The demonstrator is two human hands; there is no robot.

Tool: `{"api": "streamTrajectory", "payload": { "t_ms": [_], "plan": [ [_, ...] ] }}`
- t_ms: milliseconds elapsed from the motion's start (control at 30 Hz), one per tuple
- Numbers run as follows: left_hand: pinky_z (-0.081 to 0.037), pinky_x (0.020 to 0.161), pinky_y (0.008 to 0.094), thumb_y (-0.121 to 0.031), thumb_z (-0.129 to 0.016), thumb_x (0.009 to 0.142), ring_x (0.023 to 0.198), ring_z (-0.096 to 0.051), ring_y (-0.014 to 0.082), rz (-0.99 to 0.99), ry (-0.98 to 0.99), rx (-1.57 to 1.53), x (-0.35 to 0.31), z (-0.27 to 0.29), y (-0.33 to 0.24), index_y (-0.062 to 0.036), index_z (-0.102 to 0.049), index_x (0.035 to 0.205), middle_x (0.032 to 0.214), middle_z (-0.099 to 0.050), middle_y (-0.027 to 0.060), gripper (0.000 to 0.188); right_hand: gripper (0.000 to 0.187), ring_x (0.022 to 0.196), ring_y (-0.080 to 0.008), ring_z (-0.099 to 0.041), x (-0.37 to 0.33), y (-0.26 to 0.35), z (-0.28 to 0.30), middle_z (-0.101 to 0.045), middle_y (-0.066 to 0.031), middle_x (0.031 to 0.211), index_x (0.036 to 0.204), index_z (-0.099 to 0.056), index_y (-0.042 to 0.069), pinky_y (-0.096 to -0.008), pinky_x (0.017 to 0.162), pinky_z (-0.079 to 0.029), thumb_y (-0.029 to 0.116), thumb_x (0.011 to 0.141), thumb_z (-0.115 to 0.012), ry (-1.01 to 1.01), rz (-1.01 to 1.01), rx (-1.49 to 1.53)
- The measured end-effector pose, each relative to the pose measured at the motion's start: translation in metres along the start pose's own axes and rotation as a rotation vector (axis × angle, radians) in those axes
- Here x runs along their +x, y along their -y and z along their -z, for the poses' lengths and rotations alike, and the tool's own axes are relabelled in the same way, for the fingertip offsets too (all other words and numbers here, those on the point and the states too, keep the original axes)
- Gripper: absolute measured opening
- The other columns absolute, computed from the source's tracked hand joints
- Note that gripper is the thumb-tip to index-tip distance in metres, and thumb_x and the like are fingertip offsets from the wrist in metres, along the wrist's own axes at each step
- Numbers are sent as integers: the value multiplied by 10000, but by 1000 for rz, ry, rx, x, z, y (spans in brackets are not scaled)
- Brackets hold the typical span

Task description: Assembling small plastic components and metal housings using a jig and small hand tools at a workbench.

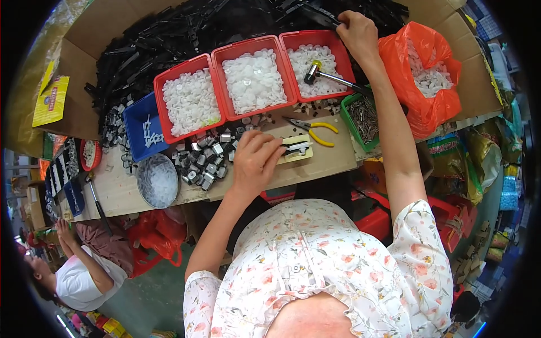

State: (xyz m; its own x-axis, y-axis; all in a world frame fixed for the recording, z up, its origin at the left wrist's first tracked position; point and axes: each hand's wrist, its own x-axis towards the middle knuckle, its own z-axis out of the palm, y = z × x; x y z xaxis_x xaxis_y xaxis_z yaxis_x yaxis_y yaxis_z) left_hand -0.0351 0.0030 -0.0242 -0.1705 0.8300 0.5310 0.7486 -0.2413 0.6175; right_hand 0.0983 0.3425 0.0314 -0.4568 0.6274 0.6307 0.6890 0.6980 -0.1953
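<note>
Cardboard (340,159) covers your bench, with a carton (79,93) of black strips (191,31) heaped along its far side and three red trays (255,112) of small white pieces set in a row before it. Your work sits close to your body: a part (298,149), dark at one end and white at the other, lies on the cream block (294,158) just left of the pliers (315,130). Your left hand (257,159) is narrow, its fingertips closed on the dark end of that part, seemingly to steady it. Your right hand (359,36) is stretched past the right-hand tray to the strips; its fingers are bent and fairly narrow, but you cannot be told from this view whether they already pinch one. The step in hand looks like picking out a strip while the part waits on the block. Your next move likely calls for lifting one strip free of the tangle, then bringing it back over the tray without knocking the hammer (329,77), which rests across the white pieces. Until then, your left hand does best to keep the part settled on the block
</note>
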Motion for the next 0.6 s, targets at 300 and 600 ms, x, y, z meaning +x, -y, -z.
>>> {"api": "streamTrajectory", "payload": {
  "t_ms": [300, 600],
  "plan": [
    [-484, 725, 266, -84, -696, 885, 821, -641, 151, 481, -142, -399, 32, 12, 1, 6, -676, 1145, 959, -710, 95, 276, 236, 793, -272, -666, -85, 68, 56, -670, -126, 937, 1010, -680, 43, -338, 693, -527, -22, 784, -661, -67, 232, 233],
    [-473, 648, 209, -123, -664, 938, 769, -668, 123, 735, -190, -1095, 40, 16, 7, 24, -621, 1185, 954, -705, 81, 291, 323, 867, -287, -635, -148, 101, 77, -665, -96, 954, 1056, -687, 34, -367, 769, -499, -4, 740, -743, 83, 458, 397]
  ]
}}
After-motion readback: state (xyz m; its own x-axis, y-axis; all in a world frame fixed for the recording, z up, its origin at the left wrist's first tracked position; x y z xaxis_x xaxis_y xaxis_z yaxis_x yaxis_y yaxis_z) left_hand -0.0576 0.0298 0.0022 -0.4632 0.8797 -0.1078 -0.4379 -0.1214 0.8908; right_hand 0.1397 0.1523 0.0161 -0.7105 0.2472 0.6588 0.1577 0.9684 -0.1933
